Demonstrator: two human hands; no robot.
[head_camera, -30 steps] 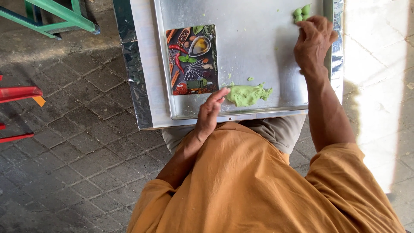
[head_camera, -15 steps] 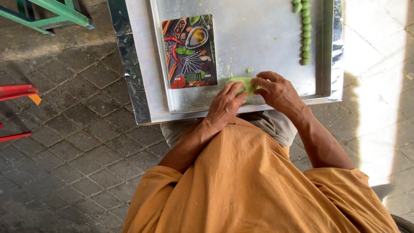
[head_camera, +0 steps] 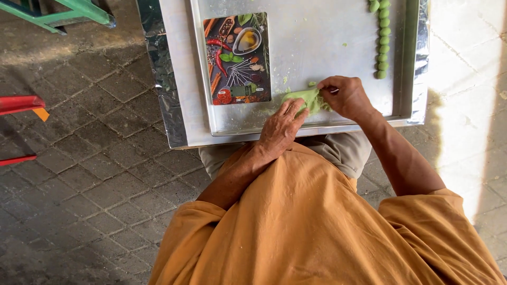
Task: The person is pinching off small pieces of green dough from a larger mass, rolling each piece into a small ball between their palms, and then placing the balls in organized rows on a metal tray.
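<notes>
A lump of green dough (head_camera: 305, 98) lies on the near part of a metal tray (head_camera: 317, 42). My left hand (head_camera: 282, 126) presses its fingers on the lump's left side. My right hand (head_camera: 346, 96) pinches the lump's right end, fingers closed on the dough. A column of several small green dough balls (head_camera: 382, 39) runs along the tray's right side. A flat kitchen scale with a colourful picture of spices and vegetables (head_camera: 237, 58) lies on the tray's left part, just left of my hands.
The tray rests on a foil-covered surface (head_camera: 174, 105) over my lap. Grey paving stones (head_camera: 90, 174) spread to the left. A green metal frame (head_camera: 68, 13) stands at top left, red bars (head_camera: 18, 105) at the left edge. Sunlit pavement (head_camera: 470, 105) lies right.
My right hand came back from the far right of the tray, where it left a small ball, to the dough lump. My left hand moved onto the lump.
</notes>
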